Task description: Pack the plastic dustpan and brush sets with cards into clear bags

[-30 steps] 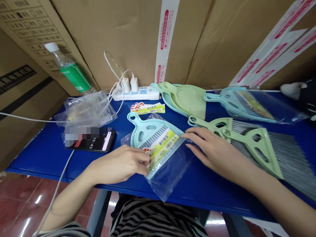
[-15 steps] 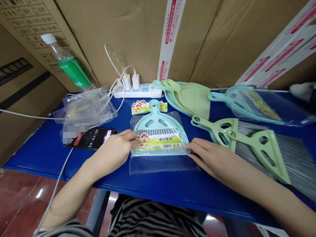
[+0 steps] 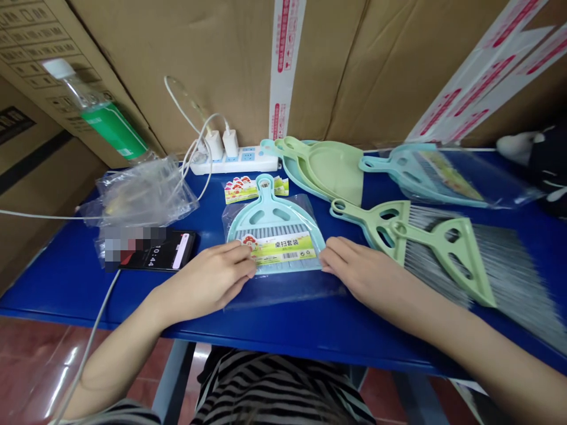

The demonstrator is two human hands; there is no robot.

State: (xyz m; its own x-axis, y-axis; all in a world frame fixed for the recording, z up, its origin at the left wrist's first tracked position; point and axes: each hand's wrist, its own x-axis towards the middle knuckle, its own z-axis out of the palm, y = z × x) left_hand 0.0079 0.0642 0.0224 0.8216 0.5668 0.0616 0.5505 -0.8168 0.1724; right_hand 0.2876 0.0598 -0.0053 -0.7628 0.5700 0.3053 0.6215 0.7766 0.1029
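A light blue dustpan [image 3: 264, 200] lies on the table, handle pointing away from me, with a grey-bristled brush set in it. A printed label card [image 3: 290, 243] with mushrooms covers the bristles. Clear plastic bag [image 3: 283, 290] film surrounds the set, and its loose end spreads toward me. At the lower left corner, my left hand [image 3: 219, 274] is closed, its fingertips gripping the bag's edge. My right hand [image 3: 354, 265] pinches the bag at the lower right corner. The fingertips partly hide what they grip.
Green and blue dustpans [image 3: 339, 171] are stacked behind. To the right lie green brushes [image 3: 443, 242] and a bagged blue set [image 3: 425, 177]. More cards [image 3: 239, 190] sit by a power strip [image 3: 248, 159]. At left are plastic bags [image 3: 142, 192], a phone [image 3: 166, 251] and a bottle [image 3: 110, 127].
My left hand has shifted inward over the bag's lower left corner, its thumb side now lower. The right hand still grips the right corner. The whole view has shifted slightly.
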